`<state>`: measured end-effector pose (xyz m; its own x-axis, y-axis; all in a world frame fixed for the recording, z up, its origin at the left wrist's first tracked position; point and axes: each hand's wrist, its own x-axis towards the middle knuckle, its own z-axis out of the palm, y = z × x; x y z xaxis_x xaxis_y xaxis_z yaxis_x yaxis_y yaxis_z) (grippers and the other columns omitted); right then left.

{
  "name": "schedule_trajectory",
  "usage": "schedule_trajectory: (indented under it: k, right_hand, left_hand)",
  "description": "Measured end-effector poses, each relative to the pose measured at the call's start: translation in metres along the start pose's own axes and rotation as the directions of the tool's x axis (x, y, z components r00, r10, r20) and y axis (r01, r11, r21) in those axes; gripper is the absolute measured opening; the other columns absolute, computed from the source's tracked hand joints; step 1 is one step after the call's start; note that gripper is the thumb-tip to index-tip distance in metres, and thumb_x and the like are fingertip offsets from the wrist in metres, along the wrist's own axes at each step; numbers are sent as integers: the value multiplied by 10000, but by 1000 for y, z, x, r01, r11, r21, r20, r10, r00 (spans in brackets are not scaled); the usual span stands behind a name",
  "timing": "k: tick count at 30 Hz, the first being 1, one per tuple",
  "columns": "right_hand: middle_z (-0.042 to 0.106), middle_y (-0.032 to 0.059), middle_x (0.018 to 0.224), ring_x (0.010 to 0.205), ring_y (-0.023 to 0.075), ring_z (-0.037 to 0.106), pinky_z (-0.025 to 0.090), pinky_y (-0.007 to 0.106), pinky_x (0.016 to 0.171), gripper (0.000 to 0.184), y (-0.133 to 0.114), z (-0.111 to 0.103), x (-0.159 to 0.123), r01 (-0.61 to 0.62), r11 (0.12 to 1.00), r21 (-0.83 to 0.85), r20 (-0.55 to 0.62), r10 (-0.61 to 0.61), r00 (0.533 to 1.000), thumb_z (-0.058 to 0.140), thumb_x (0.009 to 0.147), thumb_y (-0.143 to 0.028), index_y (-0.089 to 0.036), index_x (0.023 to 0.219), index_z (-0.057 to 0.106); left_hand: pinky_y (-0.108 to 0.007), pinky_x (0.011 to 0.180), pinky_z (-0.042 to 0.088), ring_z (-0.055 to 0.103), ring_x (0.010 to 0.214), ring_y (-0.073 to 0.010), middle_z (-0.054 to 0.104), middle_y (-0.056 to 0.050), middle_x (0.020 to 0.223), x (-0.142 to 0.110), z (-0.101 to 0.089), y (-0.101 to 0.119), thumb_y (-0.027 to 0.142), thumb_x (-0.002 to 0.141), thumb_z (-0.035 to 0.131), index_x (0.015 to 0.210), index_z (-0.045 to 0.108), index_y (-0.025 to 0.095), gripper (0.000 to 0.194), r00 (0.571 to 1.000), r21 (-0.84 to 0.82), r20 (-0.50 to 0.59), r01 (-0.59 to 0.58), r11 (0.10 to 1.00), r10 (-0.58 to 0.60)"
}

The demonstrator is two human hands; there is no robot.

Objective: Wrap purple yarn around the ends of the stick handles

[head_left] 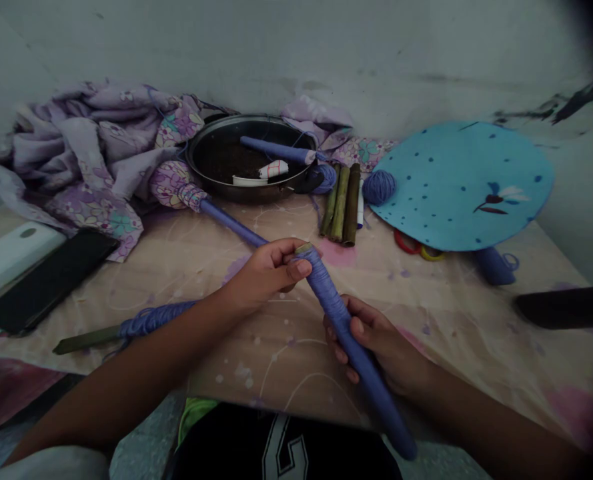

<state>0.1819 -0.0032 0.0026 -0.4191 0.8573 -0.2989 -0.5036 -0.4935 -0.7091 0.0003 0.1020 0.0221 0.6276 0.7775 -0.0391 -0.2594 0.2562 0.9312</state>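
Observation:
A long stick wound with purple yarn (333,297) lies slanted between my two hands, its greenish bare end up and its lower end near my lap. My left hand (279,267) pinches the upper end, thumb and fingers pressed together. Lower down, my right hand (363,337) is wrapped round the shaft. Behind my left hand, another purple-wrapped stick (233,223) runs back to a bulb of flowered cloth (176,185). Under my left forearm rests a green stick with loosely wound purple yarn (151,323).
A dark pan (201,183) holds a purple-wrapped piece. Several bamboo pieces (343,207) and a yarn ball (379,187) lie beside it. A blue dotted fan (441,180) leans at the right. Bunched cloth (96,147) and a black phone (49,283) are at the left.

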Motion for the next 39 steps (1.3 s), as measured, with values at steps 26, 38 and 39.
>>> schedule_trajectory:
  k: [26, 38, 39]
  right_hand:
    - [589, 19, 681, 417, 46, 503, 457, 144, 395, 351, 9, -11, -1, -190, 952, 238, 267, 124, 956, 525, 892, -425, -110, 994, 641]
    - [574, 3, 684, 445, 47, 483, 432, 124, 367, 314, 2, 2, -4, -108, 981, 161, 162, 82, 983, 640, 810, -433, -136, 903, 595]
    - [576, 8, 698, 442, 46, 476, 430, 125, 356, 333, 3, 1, -5, -134, 971, 197, 176, 100, 979, 625, 818, -443, -129, 927, 610]
  left_hand:
    - [-206, 400, 117, 220, 407, -27, 363, 85, 537, -2, 2, 1, 420, 717, 701, 960, 592, 142, 385, 991, -63, 131, 48, 997, -40]
    - [-204, 412, 126, 225, 434, -36, 356, 83, 556, -6, 4, 5, 411, 731, 686, 989, 573, 134, 395, 989, -3, 136, 67, 998, -66]
    - [-203, 411, 128, 224, 432, -37, 354, 84, 553, -6, 5, 5, 408, 732, 686, 986, 573, 136, 390, 987, -16, 143, 70, 997, -67]
